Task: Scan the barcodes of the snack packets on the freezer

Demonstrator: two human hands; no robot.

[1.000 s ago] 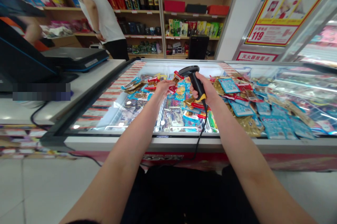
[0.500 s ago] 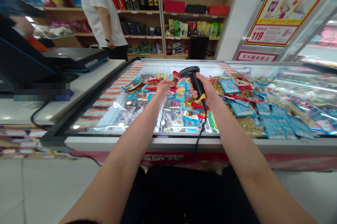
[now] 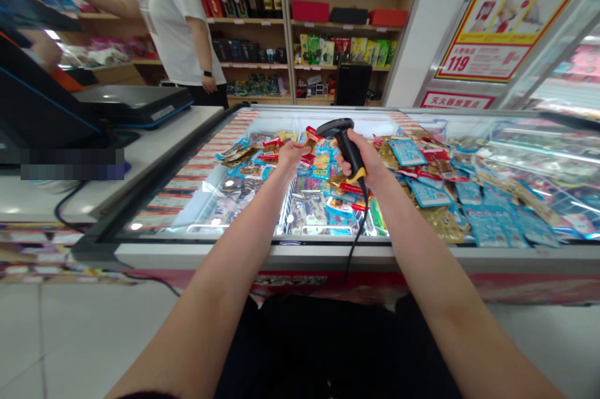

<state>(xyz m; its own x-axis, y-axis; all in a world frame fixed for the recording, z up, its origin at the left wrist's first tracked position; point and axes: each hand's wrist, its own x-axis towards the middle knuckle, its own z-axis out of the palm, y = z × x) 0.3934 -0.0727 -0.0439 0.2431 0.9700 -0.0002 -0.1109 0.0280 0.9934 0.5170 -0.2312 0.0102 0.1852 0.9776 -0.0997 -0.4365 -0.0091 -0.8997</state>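
Note:
My right hand is wrapped round the grip of a black and yellow barcode scanner, its head pointing left. A black cord runs down from its base over the freezer's front edge. Just left of it, my left hand pinches a small red and brown snack packet, whose lower part is partly covered by the fingers. The scanner head is close to the packet. Below both hands, many snack packets lie on the glass top, among them a blue and yellow packet.
A chest freezer spans the view in front of me. More blue and gold packets are heaped at right. On the left counter stands a scale. A person in a white shirt stands behind, before shelves of bottles and boxes.
The person in the white shirt has turned and stretched an arm to the left. My hands, the packet and the scanner have barely moved.

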